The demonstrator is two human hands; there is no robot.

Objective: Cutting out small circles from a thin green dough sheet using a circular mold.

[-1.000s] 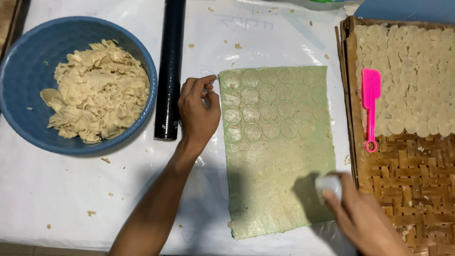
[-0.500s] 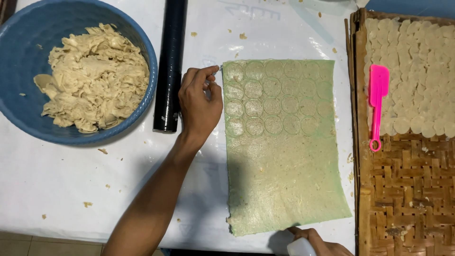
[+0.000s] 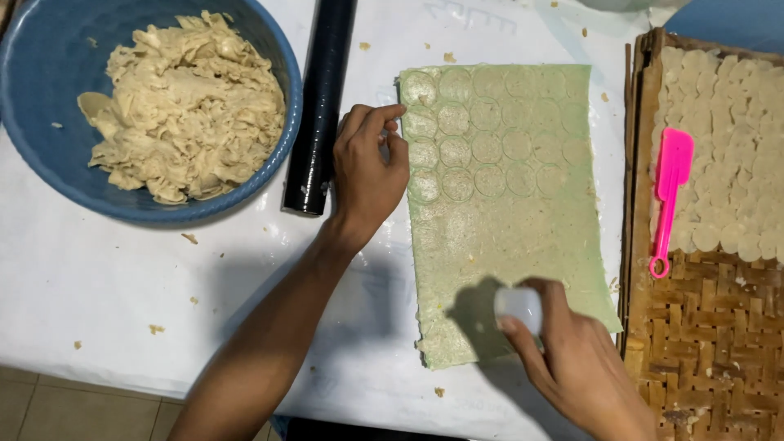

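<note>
A flat rectangular sheet of pale dough (image 3: 510, 245) lies on a white plastic-covered table, its far part stamped with rows of circles. My left hand (image 3: 367, 175) rests at the sheet's left edge, fingertips touching the dough near the stamped circles. Over the sheet's near edge my right hand (image 3: 576, 367) grips a small white round cutter (image 3: 520, 306), which casts a shadow on the dough.
A blue bowl (image 3: 33, 175) heaped with dough scraps stands at the far left. A black rolling pin (image 3: 320, 106) lies between bowl and sheet. On the right, a woven bamboo tray (image 3: 702, 359) holds several cut dough rounds and a pink spatula (image 3: 670, 196).
My right hand, low at the frame's bottom edge half a second ago, has come back up over the sheet's near edge with the cutter. The left hand stays at the sheet's left edge.
</note>
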